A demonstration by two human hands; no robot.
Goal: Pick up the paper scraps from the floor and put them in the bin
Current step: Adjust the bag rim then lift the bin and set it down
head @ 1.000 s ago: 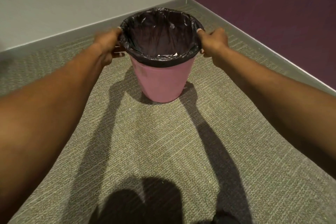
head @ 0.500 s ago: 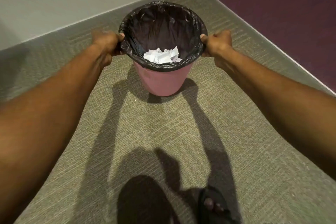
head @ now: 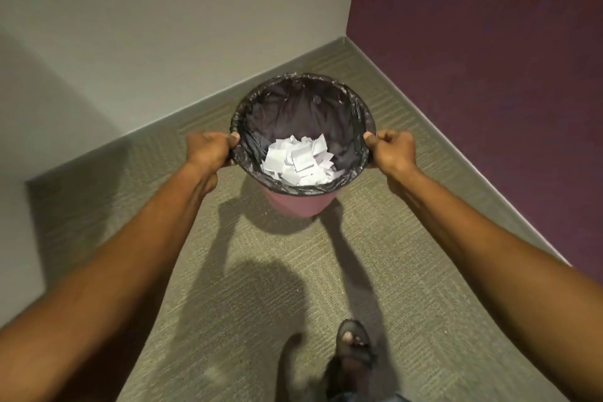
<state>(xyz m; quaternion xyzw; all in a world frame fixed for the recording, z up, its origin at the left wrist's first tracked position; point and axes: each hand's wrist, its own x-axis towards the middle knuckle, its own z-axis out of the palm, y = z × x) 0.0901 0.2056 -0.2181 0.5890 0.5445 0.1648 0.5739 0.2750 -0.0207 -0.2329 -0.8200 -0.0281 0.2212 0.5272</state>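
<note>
The bin (head: pixel 293 202) sat squarely between the two hands, neither one nearer. The left hand (head: pixel 208 150) gripped the rim on its own side, thumb over the edge of the black liner (head: pixel 293 108), and the right hand (head: pixel 393 148) gripped the opposite side the same way. The bin stood upright, mouth upward. The paper scraps (head: pixel 298 160) lay heaped in the bottom of the liner, below and between both hands. No scraps showed on the visible floor (head: pixel 261 271), so the collecting looked finished. Whether the base rested on the floor could not be told. Any move would need both hands kept level so it would not tip.
</note>
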